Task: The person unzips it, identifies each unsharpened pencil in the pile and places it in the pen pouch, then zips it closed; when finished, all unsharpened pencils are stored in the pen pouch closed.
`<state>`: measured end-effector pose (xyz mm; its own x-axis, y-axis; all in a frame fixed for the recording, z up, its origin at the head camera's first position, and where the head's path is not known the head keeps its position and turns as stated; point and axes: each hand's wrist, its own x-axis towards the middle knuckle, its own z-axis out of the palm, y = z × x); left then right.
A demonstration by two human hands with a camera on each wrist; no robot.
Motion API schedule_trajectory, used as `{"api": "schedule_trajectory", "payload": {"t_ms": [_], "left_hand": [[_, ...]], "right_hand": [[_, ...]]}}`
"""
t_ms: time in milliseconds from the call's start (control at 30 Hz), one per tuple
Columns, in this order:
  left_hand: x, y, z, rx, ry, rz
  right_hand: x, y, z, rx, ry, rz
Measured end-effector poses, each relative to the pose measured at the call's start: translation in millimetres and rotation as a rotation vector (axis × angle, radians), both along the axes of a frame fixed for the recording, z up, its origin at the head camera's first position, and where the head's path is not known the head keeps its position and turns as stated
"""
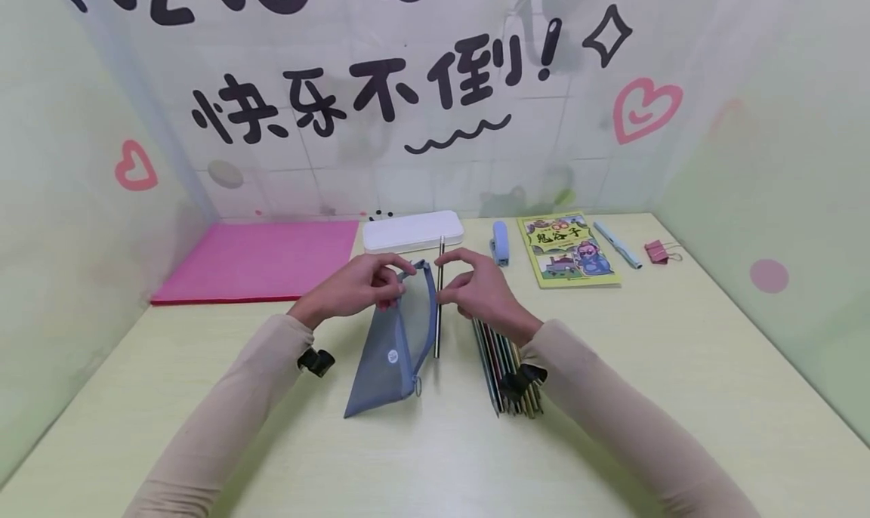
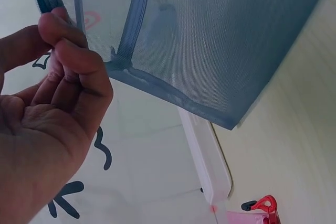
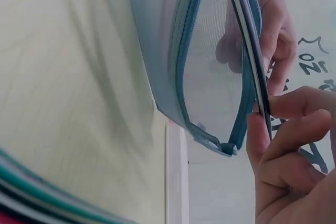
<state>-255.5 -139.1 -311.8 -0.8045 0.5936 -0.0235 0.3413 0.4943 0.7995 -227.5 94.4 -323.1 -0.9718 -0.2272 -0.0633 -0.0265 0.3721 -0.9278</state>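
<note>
My left hand [image 1: 360, 285] pinches the rim of a blue mesh zip pouch [image 1: 387, 371], which stands tilted on one corner region with its zipper side gaping towards the right. In the right wrist view the zipper edge [image 3: 181, 61] is spread wide. Between thumb and fingertips, my right hand [image 1: 484, 288] pinches a slim dark pencil [image 1: 438, 337] with a pale stripe. This pencil [image 3: 247, 24] runs alongside the pouch's opening, overlapping its near edge in that view. Below my right wrist lies a bundle of coloured pencils [image 1: 485, 356], partly hidden by the hand and wrist camera.
A pink folder [image 1: 265, 261] lies at the back left, with a white case [image 1: 413, 232] beside it. Further right are a blue stapler [image 1: 500, 242], a yellow booklet [image 1: 571, 250], a light blue pen [image 1: 617, 245] and a pink binder clip [image 1: 658, 252]. Printed walls enclose the table.
</note>
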Motion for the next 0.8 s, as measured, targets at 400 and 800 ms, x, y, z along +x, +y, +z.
{"api": "schedule_trajectory", "payload": {"t_ms": [400,800], "left_hand": [[-1.8,6.0,-3.8,0.022,0.0,-0.006],[-3.2,5.2,-4.2,0.047,0.004,0.024]], "right_hand": [[-2.2,-9,-5.4,-0.024,0.012,-0.062],[5.7,-20,-12.7,-0.022,0.003,-0.034]]}}
